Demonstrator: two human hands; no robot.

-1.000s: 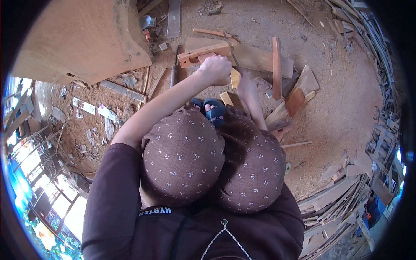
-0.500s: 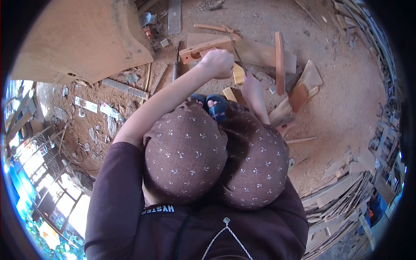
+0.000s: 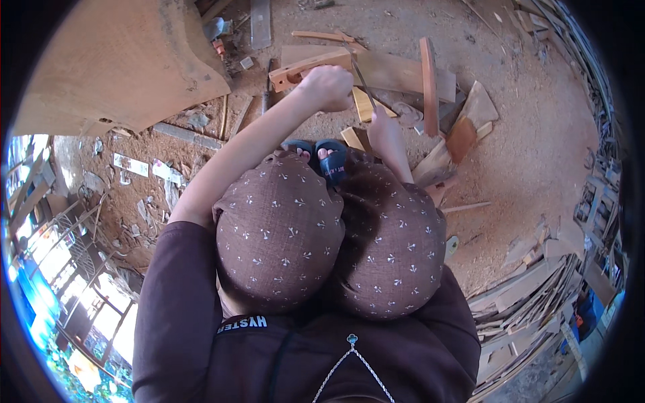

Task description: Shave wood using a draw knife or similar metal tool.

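My left hand (image 3: 328, 88) is closed around the near side of a reddish-brown wooden piece (image 3: 310, 64), which has a cut-out and a small hole toward its left end. My right hand (image 3: 388, 133) is closed on the lower end of a long, thin, dark metal tool (image 3: 362, 77). The tool slants up and left past the right end of the wooden piece; whether it touches the wood I cannot tell. Both hands are in front of my bent knees. A yellowish wood block (image 3: 364, 105) lies between and just beyond my hands.
A wide board (image 3: 396, 75) lies beyond my hands, with a reddish wooden bar (image 3: 429, 87) across its right part. A large wooden slab (image 3: 121, 67) fills the far left. Stacked wood scraps (image 3: 531, 302) line the right. My sandalled feet (image 3: 330, 161) are close below.
The whole view has shifted slightly, the scene sliding left and up. Both hands keep their grips, and the right hand and tool sit a little farther from the left fist.
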